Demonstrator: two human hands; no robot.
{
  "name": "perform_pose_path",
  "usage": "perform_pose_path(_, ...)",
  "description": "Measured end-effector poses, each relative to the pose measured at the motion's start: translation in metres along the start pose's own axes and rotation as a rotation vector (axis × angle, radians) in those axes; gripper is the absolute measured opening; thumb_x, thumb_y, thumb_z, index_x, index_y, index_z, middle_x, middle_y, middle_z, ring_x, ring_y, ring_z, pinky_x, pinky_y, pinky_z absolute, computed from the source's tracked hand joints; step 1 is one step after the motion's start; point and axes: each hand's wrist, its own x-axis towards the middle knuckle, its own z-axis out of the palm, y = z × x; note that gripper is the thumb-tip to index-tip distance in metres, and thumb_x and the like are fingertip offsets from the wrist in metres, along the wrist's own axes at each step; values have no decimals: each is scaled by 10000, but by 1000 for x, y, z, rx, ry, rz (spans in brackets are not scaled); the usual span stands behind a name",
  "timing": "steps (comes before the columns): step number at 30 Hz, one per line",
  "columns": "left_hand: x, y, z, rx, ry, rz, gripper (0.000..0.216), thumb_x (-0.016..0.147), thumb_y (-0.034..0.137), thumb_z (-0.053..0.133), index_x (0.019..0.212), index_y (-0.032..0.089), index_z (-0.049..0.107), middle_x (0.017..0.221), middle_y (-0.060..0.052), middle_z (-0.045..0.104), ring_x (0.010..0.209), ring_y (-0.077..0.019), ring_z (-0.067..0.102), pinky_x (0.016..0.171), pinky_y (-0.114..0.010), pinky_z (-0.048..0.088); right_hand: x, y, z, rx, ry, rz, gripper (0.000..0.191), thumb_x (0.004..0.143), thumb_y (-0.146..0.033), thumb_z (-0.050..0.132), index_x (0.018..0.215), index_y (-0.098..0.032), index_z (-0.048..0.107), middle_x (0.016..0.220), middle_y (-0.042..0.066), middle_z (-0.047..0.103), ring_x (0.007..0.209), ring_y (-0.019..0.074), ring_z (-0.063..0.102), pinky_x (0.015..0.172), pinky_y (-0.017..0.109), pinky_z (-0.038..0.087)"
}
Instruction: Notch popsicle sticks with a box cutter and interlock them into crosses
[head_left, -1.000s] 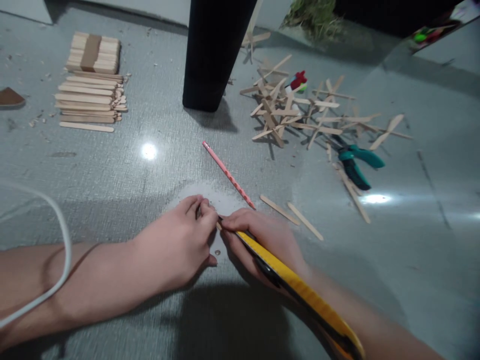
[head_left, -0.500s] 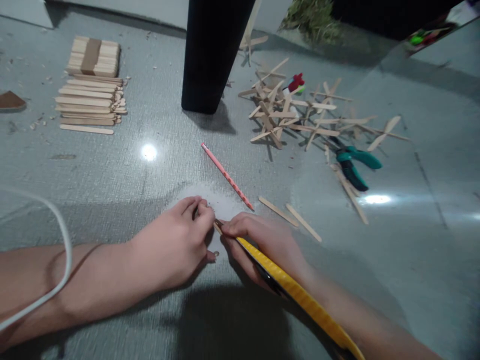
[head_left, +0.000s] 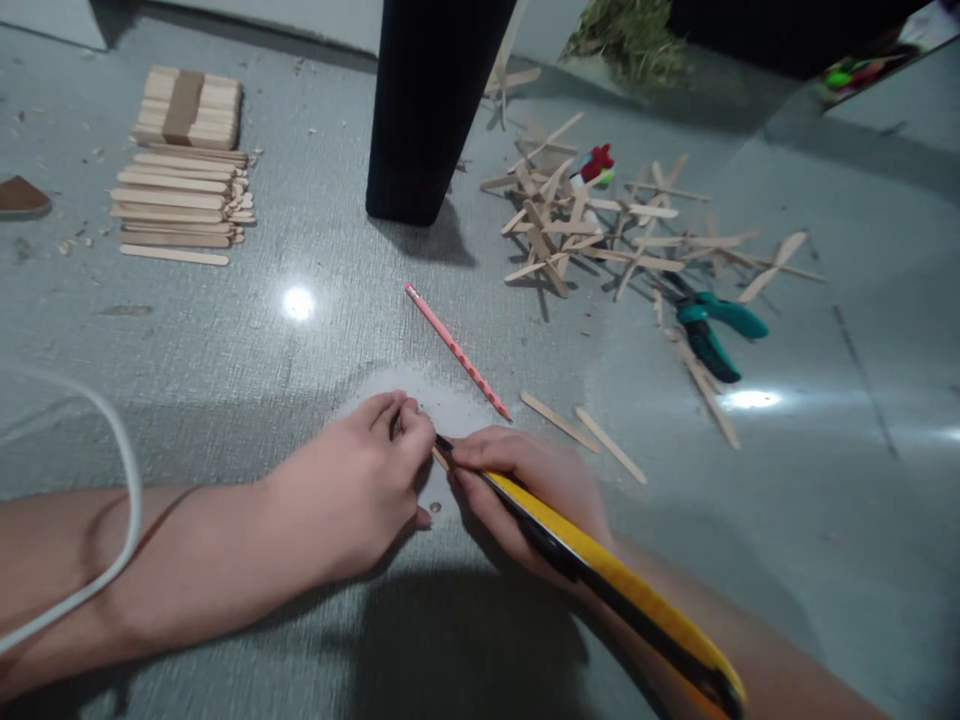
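My left hand [head_left: 360, 490] is curled with its fingertips pinched on a small wooden stick [head_left: 439, 458] pressed to the grey floor; most of the stick is hidden under my fingers. My right hand [head_left: 536, 485] grips a yellow and black utility knife [head_left: 615, 590], its tip touching the stick between the two hands. A pink pencil [head_left: 456, 350] lies just beyond my fingers. Two loose sticks [head_left: 585, 435] lie to the right of my right hand.
A neat stack of craft sticks [head_left: 180, 170] sits at the far left. A black leg [head_left: 431, 110] stands at the top centre. Glued stick crosses [head_left: 592, 225] are scattered at the right, with teal-handled pliers [head_left: 712, 330] beside them. A white cable [head_left: 112, 480] crosses my left forearm.
The knife in my right hand has shifted slightly against the stick; both hands stay in the same spot. The view has barely moved.
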Motion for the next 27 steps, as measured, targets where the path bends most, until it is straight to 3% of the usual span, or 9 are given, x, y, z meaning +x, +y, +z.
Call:
perform_pose_path(9,1,0,1,10,2,2,494,1021,545,640,969,101,848,1194,-227,760,1070,-340,745,1115,-492,505,0,0,1,-27,-22,-5,212,930,-88,648,1015,-282,660,894,32,827,801,204,828,749,289,691)
perform_pose_path(17,1,2,4,28,48,-22,530,1004,559,660,1033,50,807,1152,-224,763,1029,-334,736,1093,-456,503,-4,-3,2,-114,-26,118,177,913,-152,657,1029,-284,675,896,18,835,768,228,827,660,309,646)
perform_pose_path(27,4,3,2,23,-22,-23,540,1008,594,645,1011,83,821,1171,-221,765,1044,-309,726,1092,-470,511,5,-7,1,-67,-74,167,123,935,-161,650,949,-277,613,796,2,781,672,190,781,618,288,595)
